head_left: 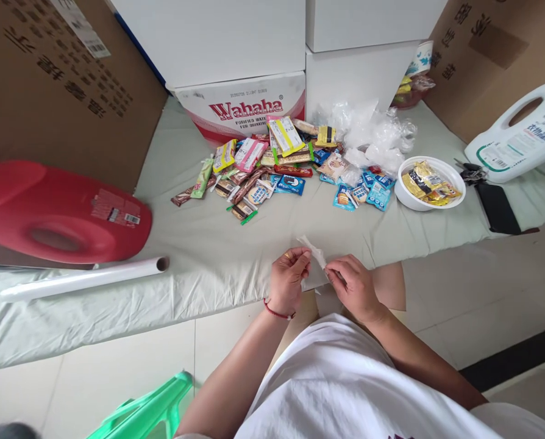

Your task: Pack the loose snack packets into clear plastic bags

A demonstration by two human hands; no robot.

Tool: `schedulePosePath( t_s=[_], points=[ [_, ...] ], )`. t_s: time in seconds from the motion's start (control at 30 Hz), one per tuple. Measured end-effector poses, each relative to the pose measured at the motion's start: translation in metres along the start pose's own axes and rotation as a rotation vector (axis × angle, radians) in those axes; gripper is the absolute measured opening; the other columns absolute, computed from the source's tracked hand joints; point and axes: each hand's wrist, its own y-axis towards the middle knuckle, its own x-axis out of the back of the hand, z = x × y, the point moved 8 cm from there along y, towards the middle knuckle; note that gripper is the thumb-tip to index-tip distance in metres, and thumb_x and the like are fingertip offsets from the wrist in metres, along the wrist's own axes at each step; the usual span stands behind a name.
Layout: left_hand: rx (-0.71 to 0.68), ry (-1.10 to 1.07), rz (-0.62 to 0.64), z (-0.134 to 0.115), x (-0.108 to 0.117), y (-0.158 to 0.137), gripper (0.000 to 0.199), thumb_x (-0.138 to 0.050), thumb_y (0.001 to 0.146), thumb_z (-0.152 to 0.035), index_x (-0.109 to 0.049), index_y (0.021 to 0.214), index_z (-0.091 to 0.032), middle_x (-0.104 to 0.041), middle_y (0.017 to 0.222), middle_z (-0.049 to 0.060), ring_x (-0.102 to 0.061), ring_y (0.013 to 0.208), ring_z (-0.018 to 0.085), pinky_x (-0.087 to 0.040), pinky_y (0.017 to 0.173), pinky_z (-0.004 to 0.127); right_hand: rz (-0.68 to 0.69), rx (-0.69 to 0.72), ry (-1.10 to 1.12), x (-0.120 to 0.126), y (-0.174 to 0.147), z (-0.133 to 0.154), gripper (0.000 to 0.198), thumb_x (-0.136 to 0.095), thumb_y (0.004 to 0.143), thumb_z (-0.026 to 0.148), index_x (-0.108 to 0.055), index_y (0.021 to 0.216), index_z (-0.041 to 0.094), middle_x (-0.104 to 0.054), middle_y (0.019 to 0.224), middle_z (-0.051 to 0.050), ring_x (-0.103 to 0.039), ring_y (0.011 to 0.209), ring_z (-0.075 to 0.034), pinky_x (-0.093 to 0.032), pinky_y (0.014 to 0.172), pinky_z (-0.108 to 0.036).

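Near the table's front edge, a thin twisted strip of clear plastic, apparently a plastic bag [316,251], stretches between my two hands. My left hand [289,277], with a red string bracelet at the wrist, is closed in a pinch at the strip's left side. At its lower right end, the thumb and fingers of my right hand [352,285] pinch the plastic. Farther back lies a heap of wrapped snacks [263,161]. Crumpled clear plastic bags [373,134] are piled to its right, beside a white bowl [405,198] holding yellow-wrapped snacks.
A red jug [71,210] and a white roll [89,277] lie at the left. On the right are a white jug [523,131], keys [471,172] and a black phone [498,208]. A Wahaha carton [249,103] stands behind; a green stool [149,405] is below.
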Motion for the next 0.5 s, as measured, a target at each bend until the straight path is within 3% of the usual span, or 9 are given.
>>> schedulePosePath(
  t_s=[0.2, 0.33, 0.5],
  points=[
    [0.03, 0.077, -0.034, 0.007, 0.003, -0.006, 0.043, -0.085, 0.07, -0.056, -0.063, 0.073, -0.019, -0.055, 0.062, -0.004, -0.045, 0.052, 0.007, -0.028, 0.045, 0.021, -0.002, 0.034, -0.071, 0.002, -0.002, -0.001, 0.018, -0.052, 0.103, 0.018, -0.067, 0.097, 0.026, -0.069, 0.087, -0.006, -0.061, 0.083, -0.023, -0.052, 0.072, -0.037],
    [0.055, 0.101, -0.033, 0.013, 0.003, -0.006, 0.044, -0.089, 0.065, -0.055, -0.062, 0.074, -0.021, -0.048, 0.055, -0.007, -0.037, 0.047, 0.007, -0.022, 0.044, 0.023, 0.033, 0.069, -0.098, -0.004, -0.004, 0.002, 0.02, -0.052, 0.102, 0.018, -0.069, 0.099, 0.027, -0.07, 0.09, -0.008, -0.06, 0.081, -0.024, -0.052, 0.074, -0.039],
    [0.027, 0.08, 0.014, 0.014, -0.001, -0.005, 0.035, -0.086, 0.066, -0.047, -0.068, 0.078, -0.02, -0.054, 0.059, -0.005, -0.04, 0.05, 0.008, -0.026, 0.048, 0.024, 0.059, -0.041, 0.166, -0.003, -0.003, -0.003, 0.012, -0.055, 0.103, 0.027, -0.066, 0.1, 0.026, -0.067, 0.089, -0.005, -0.061, 0.081, -0.021, -0.052, 0.072, -0.036]
  ],
)
